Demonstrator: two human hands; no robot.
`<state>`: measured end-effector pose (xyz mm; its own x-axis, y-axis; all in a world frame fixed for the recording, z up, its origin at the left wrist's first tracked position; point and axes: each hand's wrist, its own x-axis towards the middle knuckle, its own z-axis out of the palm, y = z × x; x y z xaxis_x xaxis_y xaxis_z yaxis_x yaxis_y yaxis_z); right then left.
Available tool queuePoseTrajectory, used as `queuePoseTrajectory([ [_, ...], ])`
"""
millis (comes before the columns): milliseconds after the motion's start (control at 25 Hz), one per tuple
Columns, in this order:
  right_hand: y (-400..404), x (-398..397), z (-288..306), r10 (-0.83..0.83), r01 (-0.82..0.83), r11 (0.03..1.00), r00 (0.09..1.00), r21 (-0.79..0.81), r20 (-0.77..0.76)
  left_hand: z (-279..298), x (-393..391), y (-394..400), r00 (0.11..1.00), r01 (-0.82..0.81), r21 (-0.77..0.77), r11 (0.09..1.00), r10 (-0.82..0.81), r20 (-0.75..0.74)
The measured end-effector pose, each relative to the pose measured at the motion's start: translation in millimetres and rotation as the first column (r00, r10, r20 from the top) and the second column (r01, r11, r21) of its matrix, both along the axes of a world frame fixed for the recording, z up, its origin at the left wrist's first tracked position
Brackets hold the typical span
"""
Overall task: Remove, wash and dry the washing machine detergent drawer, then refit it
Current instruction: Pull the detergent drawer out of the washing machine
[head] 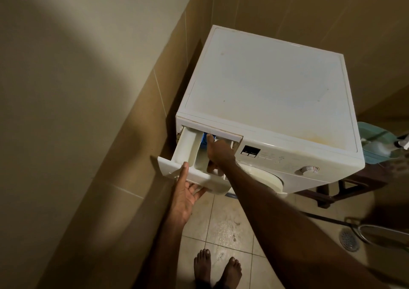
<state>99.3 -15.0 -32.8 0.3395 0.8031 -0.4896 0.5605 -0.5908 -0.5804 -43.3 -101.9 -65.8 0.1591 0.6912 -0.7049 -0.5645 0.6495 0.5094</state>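
Detergent drawer (188,153) is pulled most of the way out of the washing machine (265,89), at about 9 o'clock on the machine's front, top corner next to the tiled wall (137,133). It's not free yet; the back end sits in the slot.

Left hand (186,198) is palm-up under the drawer front at 6 o'clock, fingers (200,192) fairly straight and spread, cradling the front panel from below, thumb laid up against the front edge. Right hand (218,151) reaches into the drawer toward 12 o'clock, index finger stretched onto the blue tab (209,135) at the rear of the middle compartment; other fingers loosely curled, holding nothing.

Step in hand, prob.: press the release catch & slide the drawer out.

To do it well:
- Press the blue tab straight down and hold it while pulling; don't yank against the catch.
- Left hand does the pull, straight toward 6 o'clock, kept level so it doesn't jam in the rails.
- Take the weight from below as the back clears, so it won't drop on the tiled floor (221,229) or bare feet (217,271).
- Keep it flat: can't tell if water or residue is inside, so tipping may spill.
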Motion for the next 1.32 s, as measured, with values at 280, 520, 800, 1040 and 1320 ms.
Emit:
queuePoseTrajectory([
  [280,10.7,-1.1,-13.7,0.091,-0.072,0.987,0.987,-0.142,0.135,-11.2,-0.6,7.4,0.996,0.028,-0.026,0.999,-0.031,-0.084],
  [520,4.2,-6.5,-4.8,0.112,-0.089,0.982,0.985,-0.167,0.134,-5.6,-5.3,5.8,0.992,0.051,-0.05,0.997,-0.057,-0.113],
  [800,-39.1,-21.2,9.6,0.306,-0.273,0.947,0.928,-0.17,0.213,12.1,-17.0,-35.9,0.989,0.046,-0.088,0.995,-0.058,-0.139],
  [1040,-78.7,-7.0,41.9,0.209,-0.202,0.966,0.977,-0.159,0.033,32.7,-14.8,-69.2,0.983,0.072,-0.045,0.996,-0.078,-0.168],
  [1320,-192.8,56.4,102.5,-0.199,0.23,0.969,0.942,0.087,-0.27,53.9,-15.9,-110.9,0.982,0.128,-0.025,0.991,-0.131,-0.136],
])
